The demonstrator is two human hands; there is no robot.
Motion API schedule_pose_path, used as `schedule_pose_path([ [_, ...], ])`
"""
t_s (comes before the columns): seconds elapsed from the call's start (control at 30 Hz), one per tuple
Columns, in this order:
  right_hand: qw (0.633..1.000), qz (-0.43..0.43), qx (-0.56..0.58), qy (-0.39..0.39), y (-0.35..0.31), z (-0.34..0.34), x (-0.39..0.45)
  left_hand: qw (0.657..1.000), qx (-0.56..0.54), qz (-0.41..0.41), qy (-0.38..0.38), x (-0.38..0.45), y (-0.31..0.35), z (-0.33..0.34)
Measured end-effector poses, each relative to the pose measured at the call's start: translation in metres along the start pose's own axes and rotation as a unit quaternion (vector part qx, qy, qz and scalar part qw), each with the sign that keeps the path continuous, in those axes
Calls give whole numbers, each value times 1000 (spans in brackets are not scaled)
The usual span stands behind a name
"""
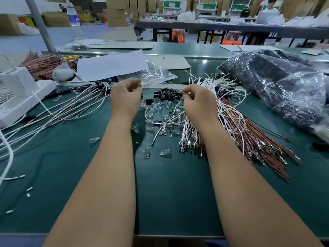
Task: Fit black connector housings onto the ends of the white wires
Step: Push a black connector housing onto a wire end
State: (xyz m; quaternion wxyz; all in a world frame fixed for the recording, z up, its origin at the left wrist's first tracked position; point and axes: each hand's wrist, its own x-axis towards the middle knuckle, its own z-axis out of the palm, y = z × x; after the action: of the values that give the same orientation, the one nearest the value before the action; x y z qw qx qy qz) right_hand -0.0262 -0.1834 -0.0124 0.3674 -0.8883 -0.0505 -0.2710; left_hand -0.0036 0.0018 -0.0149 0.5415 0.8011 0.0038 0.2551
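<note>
The pile of black connector housings (166, 95) lies on the green surface (170, 193), and serves as the landmark here. Just right of the pile, the right hand (198, 102) has its fingers (187, 92) curled, pinching a thin white wire (175, 87) whose free end slants up and left above the pile. Just left of the pile, the left hand (125, 98) is raised with fingers curled inward; whether it holds a housing or anything else cannot be told, as the fingertips face away.

The housings are small, dark, glossy cylinders heaped loosely together. Directly nearer the viewer from them, small clear glass bulbs (156, 111) are scattered. Right of the pile, under and beyond the right hand, lies a bundle of white wires (192, 129) with metal terminals at the near ends, and beside it, farther right, a bundle of brown wires (252, 139). Left of the pile, wires already carrying black housings (74, 104) fan out. Far right sits a clear plastic bag (281, 86) of dark parts.
</note>
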Motion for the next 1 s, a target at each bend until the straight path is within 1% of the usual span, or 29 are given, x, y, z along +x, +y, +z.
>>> schedule_pose_path([
  [0.07, 1000, -12, -2, -21, -2, 2, -2, 992, 94, 13, -87, -4, 2, 8],
  [0.1, 999, -18, -6, -30, -3, 3, -3, 982, 145, 11, -122, -6, 2, 13],
  [0.13, 999, -23, -11, -34, -4, 4, -4, 972, 190, 6, -140, -7, 3, 16],
  [0.17, 999, -25, -14, -35, -4, 4, -4, 967, 214, -2, -141, -7, 4, 17],
  [0.23, 999, -23, -14, -34, -4, 4, -4, 968, 215, -25, -124, -5, 4, 15],
  [0.3, 999, -13, -9, -35, -2, 3, -4, 966, 221, -42, -125, -4, 4, 13],
  [0.37, 999, -10, -3, -34, -2, 3, -4, 963, 231, -43, -130, -4, 4, 11],
  [0.47, 999, -29, 11, -33, -6, 1, -6, 964, 233, -37, -121, -4, 5, 10],
  [0.57, 998, -45, 16, -42, -7, 1, -7, 975, 185, -38, -119, -4, 5, 10],
  [0.7, 998, -43, 3, -35, -5, 3, -5, 988, 49, -41, -142, -9, 9, 16],
  [0.77, 999, -35, 3, -24, -4, 4, -4, 991, 9, -23, -135, -11, 11, 20],
  [0.83, 999, -29, 12, -11, -4, 3, -5, 993, -44, -15, -111, -13, 13, 22],
  [0.93, 999, -31, 33, 2, -5, 1, -5, 984, -151, -32, -84, -13, 18, 23],
  [1.0, 999, -37, 33, 5, -6, 0, -5, 968, -226, -71, -86, -13, 20, 23],
])
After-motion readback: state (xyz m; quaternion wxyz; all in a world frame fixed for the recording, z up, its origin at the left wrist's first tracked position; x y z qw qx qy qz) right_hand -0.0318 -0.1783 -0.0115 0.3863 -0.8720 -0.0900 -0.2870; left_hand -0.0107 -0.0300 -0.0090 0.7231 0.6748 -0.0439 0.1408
